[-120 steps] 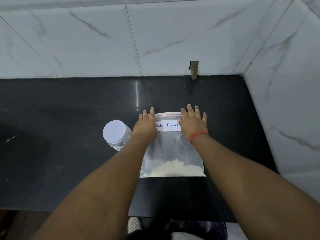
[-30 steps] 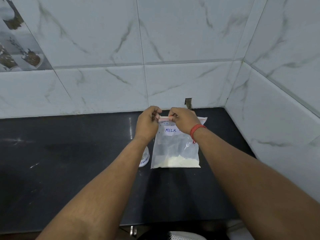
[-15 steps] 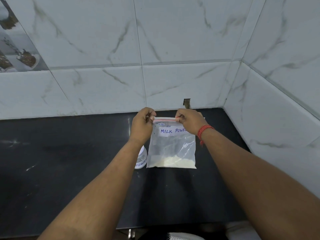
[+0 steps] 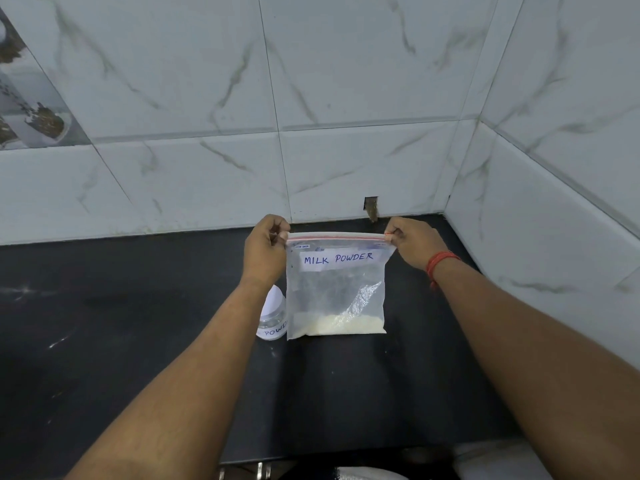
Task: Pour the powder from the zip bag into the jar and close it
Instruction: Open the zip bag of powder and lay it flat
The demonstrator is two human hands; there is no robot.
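Observation:
A clear zip bag (image 4: pixel 335 292) labelled "MILK POWDER" hangs upright above the black counter (image 4: pixel 138 341), with pale powder settled along its bottom. My left hand (image 4: pixel 265 251) pinches the top left corner of its red zip strip. My right hand (image 4: pixel 414 242), with a red thread on the wrist, pinches the top right corner. The strip is stretched straight between them. A small clear jar (image 4: pixel 273 318) with a white lid stands on the counter just left of the bag, partly hidden by my left forearm and the bag.
White marble-look tiled walls (image 4: pixel 346 98) close the counter at the back and on the right. A small notch in the tile (image 4: pixel 371 206) sits at the counter's back edge. The counter's front edge runs below my forearms.
My hands have slid apart along the zip strip from its middle to the two top corners. The bag now hangs flat with its whole label showing.

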